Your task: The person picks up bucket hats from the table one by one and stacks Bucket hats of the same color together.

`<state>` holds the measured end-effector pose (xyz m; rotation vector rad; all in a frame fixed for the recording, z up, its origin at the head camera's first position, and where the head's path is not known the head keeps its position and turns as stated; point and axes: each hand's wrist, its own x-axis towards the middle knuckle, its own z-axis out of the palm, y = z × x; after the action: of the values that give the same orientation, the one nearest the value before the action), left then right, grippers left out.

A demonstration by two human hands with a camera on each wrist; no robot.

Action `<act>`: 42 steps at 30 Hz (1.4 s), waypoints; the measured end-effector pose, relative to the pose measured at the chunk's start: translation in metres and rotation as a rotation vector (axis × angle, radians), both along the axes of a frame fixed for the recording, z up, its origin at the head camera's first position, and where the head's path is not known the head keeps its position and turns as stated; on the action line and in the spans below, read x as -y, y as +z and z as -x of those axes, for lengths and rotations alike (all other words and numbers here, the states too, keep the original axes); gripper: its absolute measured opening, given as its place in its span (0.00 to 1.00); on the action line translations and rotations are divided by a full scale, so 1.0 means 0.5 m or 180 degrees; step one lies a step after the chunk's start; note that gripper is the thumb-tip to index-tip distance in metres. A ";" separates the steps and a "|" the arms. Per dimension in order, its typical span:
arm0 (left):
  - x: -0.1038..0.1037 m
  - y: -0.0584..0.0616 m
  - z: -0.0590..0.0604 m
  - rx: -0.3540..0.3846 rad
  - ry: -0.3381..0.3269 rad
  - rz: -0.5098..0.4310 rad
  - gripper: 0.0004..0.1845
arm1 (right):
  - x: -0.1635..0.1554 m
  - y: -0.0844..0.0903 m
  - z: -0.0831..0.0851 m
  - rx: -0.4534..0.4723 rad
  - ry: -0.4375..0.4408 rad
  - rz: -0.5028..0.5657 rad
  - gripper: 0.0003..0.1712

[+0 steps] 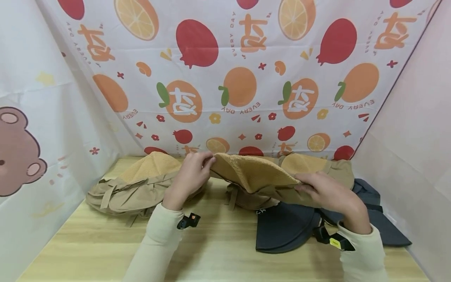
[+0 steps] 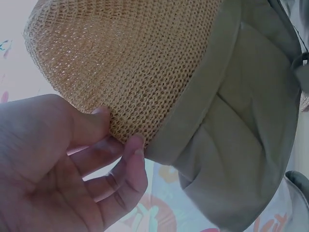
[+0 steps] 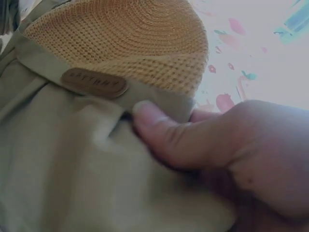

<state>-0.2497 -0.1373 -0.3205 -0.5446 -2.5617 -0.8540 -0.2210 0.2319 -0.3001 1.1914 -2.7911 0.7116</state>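
Note:
A sun hat [image 1: 255, 168] with a woven straw-coloured crown and an olive cloth brim hangs above the table between both hands. My left hand [image 1: 190, 176] pinches the edge of its crown with thumb and fingers; the left wrist view shows the knit [image 2: 145, 72] and the cloth band close up. My right hand [image 1: 331, 194] grips the other end near the brim. In the right wrist view the thumb [image 3: 164, 130] presses on the band, beside a brown leather label [image 3: 94, 83]. The underside of the brim is hidden.
On the wooden table [image 1: 88, 243], a similar straw-and-khaki hat [image 1: 141, 192] lies left, another [image 1: 338, 170] at the back right, and one partly hidden under the held hat. Dark caps [image 1: 285, 227] lie at right. Printed cloth walls [image 1: 232, 117] stand at the back and sides.

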 end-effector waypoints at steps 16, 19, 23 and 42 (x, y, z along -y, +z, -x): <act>0.041 -0.008 0.010 0.0321 -0.0459 0.0054 0.09 | -0.024 -0.001 0.001 -0.0375 0.0250 0.0382 0.13; 0.052 -0.009 0.010 0.0519 -0.0528 0.0107 0.08 | -0.026 -0.001 0.001 -0.0381 0.0285 0.0415 0.14; 0.060 -0.004 0.011 0.0675 -0.0642 0.0239 0.06 | -0.028 -0.001 0.002 -0.0251 0.0255 0.0462 0.14; 0.076 0.016 -0.008 0.0758 -0.0819 0.0570 0.07 | -0.021 0.004 -0.008 -0.0057 -0.0457 0.0146 0.14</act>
<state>-0.2459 -0.1750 -0.3126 -0.8912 -2.8460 -0.8189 -0.2169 0.2426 -0.2980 0.9731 -2.7939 0.7448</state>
